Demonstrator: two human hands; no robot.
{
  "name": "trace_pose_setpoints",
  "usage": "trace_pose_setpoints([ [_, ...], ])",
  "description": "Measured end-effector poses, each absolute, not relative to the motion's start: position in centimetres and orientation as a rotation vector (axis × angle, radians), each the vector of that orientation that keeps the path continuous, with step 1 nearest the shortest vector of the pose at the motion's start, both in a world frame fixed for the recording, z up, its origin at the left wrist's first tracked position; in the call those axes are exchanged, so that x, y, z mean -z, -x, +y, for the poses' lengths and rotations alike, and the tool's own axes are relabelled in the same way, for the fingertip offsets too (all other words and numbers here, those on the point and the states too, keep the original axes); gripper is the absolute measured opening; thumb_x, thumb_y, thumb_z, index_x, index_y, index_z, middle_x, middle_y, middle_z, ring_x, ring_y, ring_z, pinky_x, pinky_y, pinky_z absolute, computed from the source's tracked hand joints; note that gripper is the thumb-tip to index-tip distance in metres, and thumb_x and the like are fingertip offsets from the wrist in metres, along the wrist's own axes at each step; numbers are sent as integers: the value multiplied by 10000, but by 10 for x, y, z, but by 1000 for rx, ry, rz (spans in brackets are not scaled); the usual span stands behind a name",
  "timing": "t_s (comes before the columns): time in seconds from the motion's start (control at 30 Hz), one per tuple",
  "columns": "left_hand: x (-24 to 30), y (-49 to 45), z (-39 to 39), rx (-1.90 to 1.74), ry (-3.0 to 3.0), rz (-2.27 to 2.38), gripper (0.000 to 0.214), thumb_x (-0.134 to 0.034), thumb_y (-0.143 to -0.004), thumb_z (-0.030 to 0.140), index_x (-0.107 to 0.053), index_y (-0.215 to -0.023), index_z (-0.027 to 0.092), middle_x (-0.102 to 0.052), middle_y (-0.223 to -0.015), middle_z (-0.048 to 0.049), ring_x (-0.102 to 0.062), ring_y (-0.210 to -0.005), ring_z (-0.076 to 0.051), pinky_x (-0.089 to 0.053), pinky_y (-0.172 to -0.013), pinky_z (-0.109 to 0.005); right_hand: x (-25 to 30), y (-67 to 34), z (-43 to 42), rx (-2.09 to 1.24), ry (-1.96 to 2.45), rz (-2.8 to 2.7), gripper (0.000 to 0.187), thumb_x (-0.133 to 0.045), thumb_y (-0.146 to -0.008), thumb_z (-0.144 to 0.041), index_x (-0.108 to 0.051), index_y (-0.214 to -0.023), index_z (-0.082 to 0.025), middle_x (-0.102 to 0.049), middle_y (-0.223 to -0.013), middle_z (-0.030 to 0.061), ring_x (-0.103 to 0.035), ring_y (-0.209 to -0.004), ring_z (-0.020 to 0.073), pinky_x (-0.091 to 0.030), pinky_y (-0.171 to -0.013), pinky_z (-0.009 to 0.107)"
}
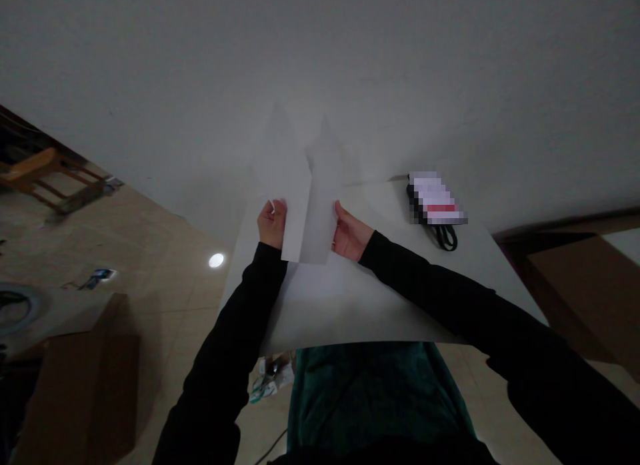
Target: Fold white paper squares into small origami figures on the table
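A folded white paper with two pointed flaps stands up off the white table, with a centre crease running down it. My left hand grips the paper's lower left edge, fingers pinched on it. My right hand holds the lower right edge the same way. Both arms are in black sleeves and reach forward over the table. The paper's points rise against the pale wall behind.
A blurred-out card on a black lanyard lies on the table to the right of my hands. A brown cardboard box sits on the tiled floor at left. A wooden chair stands far left.
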State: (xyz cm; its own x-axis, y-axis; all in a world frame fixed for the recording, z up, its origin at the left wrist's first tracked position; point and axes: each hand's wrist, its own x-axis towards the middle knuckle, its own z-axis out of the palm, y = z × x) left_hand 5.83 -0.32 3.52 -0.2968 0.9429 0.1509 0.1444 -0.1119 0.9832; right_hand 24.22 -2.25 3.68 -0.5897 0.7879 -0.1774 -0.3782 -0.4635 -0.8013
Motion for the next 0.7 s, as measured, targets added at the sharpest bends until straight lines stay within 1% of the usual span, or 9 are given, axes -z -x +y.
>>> trace_pose_setpoints([
  [0.07,-37,-60,-7,-1594,-1246,1480,354,-610,-803,496,-639,-763,146,-645,-723,-46,-587,-679,-138,-496,-596,-246,-35,-245,-18,-1917,788,-926,448,-698,-674,-585,-618,-905,-209,-710,-953,83,-665,-915,222,-548,-850,391],
  [0.13,-37,-59,-9,-1721,-1305,1508,354,-705,-707,481,-610,-626,150,-596,-593,-6,-529,-568,-109,-442,-516,-223,-32,-250,-9,-1655,870,-888,413,-777,-606,-512,-631,-836,-202,-711,-865,54,-663,-789,200,-561,-764,372],
  [0.2,-35,-56,-9,-1831,-1354,1544,367,-736,-662,454,-568,-541,150,-524,-511,27,-450,-489,-81,-379,-462,-213,-31,-257,1,-1369,905,-878,394,-772,-590,-533,-642,-759,-202,-687,-746,16,-628,-669,169,-546,-666,345],
  [0.27,-33,-50,-7,-1893,-1388,1588,396,-732,-660,433,-512,-488,151,-444,-465,49,-373,-448,-60,-314,-429,-205,-33,-266,9,-1123,913,-944,364,-737,-627,-546,-658,-727,-205,-645,-665,-12,-580,-603,144,-507,-593,313],
  [0.37,-32,-37,-2,-1965,-1411,1644,426,-716,-674,414,-449,-467,155,-374,-457,62,-325,-444,-49,-267,-424,-197,-44,-283,13,-887,950,-1141,337,-703,-677,-533,-642,-640,-204,-559,-576,-35,-517,-559,121,-428,-514,269],
  [0.47,-33,-26,1,-2044,-1375,1670,382,-691,-694,421,-494,-513,148,-405,-490,56,-356,-471,-54,-304,-452,-193,-55,-297,13,-762,993,-1232,365,-683,-707,-526,-588,-578,-198,-456,-517,-50,-452,-520,98,-347,-456,235],
  [0.57,-35,-22,2,-2099,-1327,1652,318,-682,-698,420,-571,-600,138,-470,-537,46,-398,-494,-60,-349,-486,-198,-61,-305,14,-754,998,-1218,405,-651,-746,-526,-528,-552,-192,-358,-494,-61,-352,-461,67,-262,-409,213],
  [0.63,-35,-22,3,-2104,-1324,1648,311,-685,-695,416,-582,-607,136,-486,-544,42,-406,-496,-62,-352,-488,-201,-62,-307,15,-765,986,-1197,429,-643,-758,-522,-478,-538,-192,-313,-496,-65,-298,-443,57,-219,-395,208],
  [0.7,-35,-24,2,-2107,-1333,1646,312,-684,-696,416,-587,-600,135,-495,-545,38,-413,-498,-64,-357,-491,-203,-61,-308,18,-776,965,-1160,438,-646,-757,-519,-448,-538,-195,-298,-505,-67,-276,-444,55,-205,-394,208],
])
